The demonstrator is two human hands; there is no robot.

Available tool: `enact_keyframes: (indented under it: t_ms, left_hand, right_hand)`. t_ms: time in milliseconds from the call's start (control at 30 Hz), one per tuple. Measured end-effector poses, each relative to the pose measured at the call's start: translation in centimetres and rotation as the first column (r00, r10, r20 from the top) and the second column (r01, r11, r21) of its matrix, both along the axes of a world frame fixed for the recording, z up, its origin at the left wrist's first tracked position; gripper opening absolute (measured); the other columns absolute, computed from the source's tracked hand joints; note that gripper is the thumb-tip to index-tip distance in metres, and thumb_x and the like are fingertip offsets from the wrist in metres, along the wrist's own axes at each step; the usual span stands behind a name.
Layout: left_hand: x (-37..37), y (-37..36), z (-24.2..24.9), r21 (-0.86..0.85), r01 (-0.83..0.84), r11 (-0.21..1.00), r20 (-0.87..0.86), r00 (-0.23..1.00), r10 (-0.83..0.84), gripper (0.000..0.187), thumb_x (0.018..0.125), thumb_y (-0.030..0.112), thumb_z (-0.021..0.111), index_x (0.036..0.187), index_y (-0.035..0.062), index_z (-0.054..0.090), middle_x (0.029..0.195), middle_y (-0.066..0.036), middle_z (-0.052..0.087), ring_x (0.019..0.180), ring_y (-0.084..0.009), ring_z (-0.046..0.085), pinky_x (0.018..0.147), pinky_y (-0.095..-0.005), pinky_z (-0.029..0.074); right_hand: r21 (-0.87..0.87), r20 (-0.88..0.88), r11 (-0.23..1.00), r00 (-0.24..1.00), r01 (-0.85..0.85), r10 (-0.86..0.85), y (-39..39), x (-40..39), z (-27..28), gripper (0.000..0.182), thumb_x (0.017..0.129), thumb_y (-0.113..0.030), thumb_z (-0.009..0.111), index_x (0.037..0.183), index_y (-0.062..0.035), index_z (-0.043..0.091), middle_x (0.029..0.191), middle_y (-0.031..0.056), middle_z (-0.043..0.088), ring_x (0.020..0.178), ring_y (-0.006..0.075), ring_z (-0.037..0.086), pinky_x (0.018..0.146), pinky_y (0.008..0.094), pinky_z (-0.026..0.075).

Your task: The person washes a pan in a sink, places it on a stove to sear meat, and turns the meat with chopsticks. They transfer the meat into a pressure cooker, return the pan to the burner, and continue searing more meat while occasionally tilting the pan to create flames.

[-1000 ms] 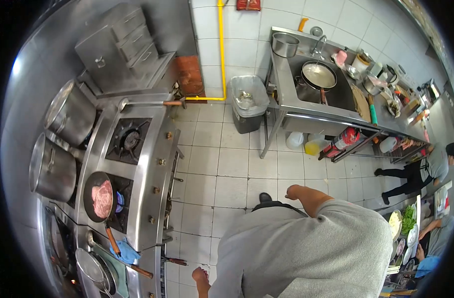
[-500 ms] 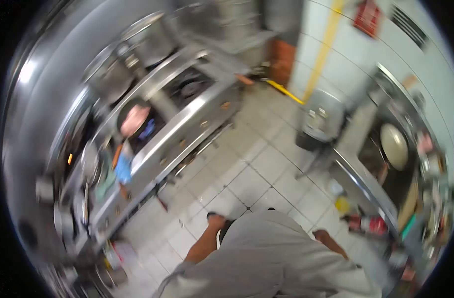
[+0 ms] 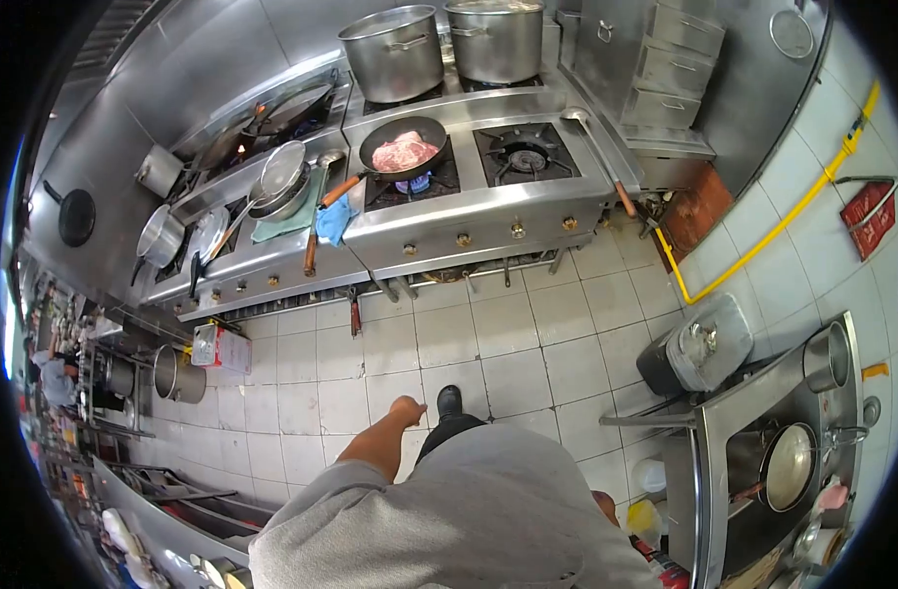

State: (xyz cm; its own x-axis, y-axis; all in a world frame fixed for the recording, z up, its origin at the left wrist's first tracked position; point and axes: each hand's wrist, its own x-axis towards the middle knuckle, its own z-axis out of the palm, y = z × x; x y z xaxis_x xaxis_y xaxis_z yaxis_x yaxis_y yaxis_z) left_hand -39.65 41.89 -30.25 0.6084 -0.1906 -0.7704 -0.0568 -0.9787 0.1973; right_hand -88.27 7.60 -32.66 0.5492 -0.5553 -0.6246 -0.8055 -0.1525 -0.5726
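Note:
My left hand hangs in front of me over the tiled floor, its fingers curled with nothing visible in them. It touches nothing. Part of my right hand shows beside my shirt; its fingers are hidden. Ahead, a frying pan with a wooden handle sits on a lit burner of the stove. Raw-looking pink meat lies in that pan. A blue cloth hangs by its handle. Both hands are well apart from the stove.
Two large pots stand at the back of the stove. A ladle lies across its right side. A grey bin stands right, near a sink holding another pan. A metal pot is on the floor left.
My view has swung left, so the stove now lies straight ahead and the sink has shifted to the lower right. My left hand has swung forward; my right hand has dropped back beside my body.

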Motion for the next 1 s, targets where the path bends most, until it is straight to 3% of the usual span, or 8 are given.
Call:
enact_keyframes:
  t_ms: [67,133,167,300,367,567,733,1000]
  left_hand:
    - [-0.8,1.3,-2.5,0.017,0.054,0.998,-0.05,0.997,-0.053,0.056,0.088,0.053,0.047,0.071,0.0058,0.072,0.073,-0.013,0.069,0.077,-0.0245,0.067,0.077,-0.0391,0.051]
    - [-1.4,1.5,-2.4,0.025,0.265,0.964,-0.196,0.947,-0.256,0.055,0.086,0.054,0.049,0.07,0.0068,0.072,0.073,-0.013,0.069,0.076,-0.026,0.067,0.075,-0.0392,0.051]
    - [-1.5,2.4,-4.4,-0.052,0.463,0.885,-0.125,0.876,-0.466,0.054,0.085,0.055,0.05,0.069,0.0078,0.072,0.073,-0.014,0.069,0.076,-0.0277,0.066,0.073,-0.0386,0.05]
    - [-1.2,3.8,-6.7,-0.152,0.548,0.823,0.052,0.835,-0.547,0.044,0.088,0.047,0.05,0.079,0.0099,0.073,0.081,-0.015,0.069,0.082,-0.0299,0.066,0.075,-0.0408,0.051]
    - [-0.1,3.7,-3.8,-0.062,0.82,0.569,0.193,0.569,-0.799,0.035,0.092,0.037,0.048,0.094,0.0122,0.071,0.092,-0.016,0.068,0.09,-0.0326,0.065,0.079,-0.0446,0.051]
    - [2.4,5.7,-3.8,0.032,0.781,0.624,0.125,0.616,-0.777,0.034,0.094,0.034,0.044,0.104,0.0132,0.069,0.102,-0.018,0.066,0.098,-0.0364,0.062,0.083,-0.0471,0.05]
    - [3.0,6.3,-4.0,0.045,0.779,0.625,0.057,0.622,-0.781,0.042,0.094,0.038,0.04,0.105,0.009,0.069,0.107,-0.02,0.065,0.103,-0.0373,0.06,0.089,-0.047,0.046]
    - [2.6,5.6,-5.2,-0.049,0.637,0.769,0.044,0.771,-0.636,0.047,0.092,0.041,0.042,0.097,0.0041,0.07,0.107,-0.022,0.064,0.104,-0.0376,0.059,0.091,-0.0441,0.046]
  right_hand:
    - [0.028,0.031,0.993,0.993,0.112,-0.113,0.1,1.3,0.8,0.035,0.089,-0.024,0.038,0.087,-0.0001,0.063,0.093,0.0226,0.065,0.094,0.0403,0.059,0.084,0.0457,0.046]
    - [-0.202,0.001,0.92,0.939,-0.336,0.343,-0.3,1.5,-0.7,0.041,0.092,-0.03,0.038,0.094,0.0003,0.066,0.099,0.0222,0.065,0.097,0.0382,0.06,0.086,0.0426,0.046]
    - [-0.125,-0.05,0.942,0.95,-0.312,0.308,-0.7,-1.0,-8.8,0.042,0.091,-0.034,0.042,0.095,-0.0004,0.067,0.098,0.0218,0.066,0.095,0.0368,0.061,0.085,0.041,0.046]
    - [0.108,0.007,0.989,0.995,-0.1,0.1,0.0,-1.6,-9.1,0.042,0.09,-0.037,0.044,0.095,-0.0019,0.067,0.097,0.0216,0.066,0.093,0.0365,0.063,0.085,0.042,0.046]
    - [0.106,-0.049,0.99,0.994,-0.096,0.102,-0.1,-0.9,-8.9,0.042,0.09,-0.037,0.045,0.095,-0.0021,0.068,0.096,0.0214,0.067,0.093,0.0366,0.063,0.085,0.042,0.047]
    - [0.019,-0.147,0.975,0.964,-0.219,0.22,0.0,-0.4,-8.8,0.042,0.089,-0.038,0.045,0.095,-0.0029,0.068,0.095,0.0211,0.067,0.092,0.0372,0.063,0.085,0.0421,0.047]
    - [0.016,-0.222,0.965,0.94,-0.262,0.259,1.1,5.8,0.2,0.042,0.09,-0.04,0.047,0.098,-0.0042,0.068,0.096,0.0193,0.067,0.093,0.0351,0.064,0.084,0.0409,0.047]
    - [0.098,-0.199,0.993,0.977,-0.062,0.08,1.4,3.9,-5.2,0.045,0.088,-0.044,0.049,0.104,-0.006,0.069,0.102,0.0167,0.068,0.097,0.0339,0.063,0.087,0.04,0.047]
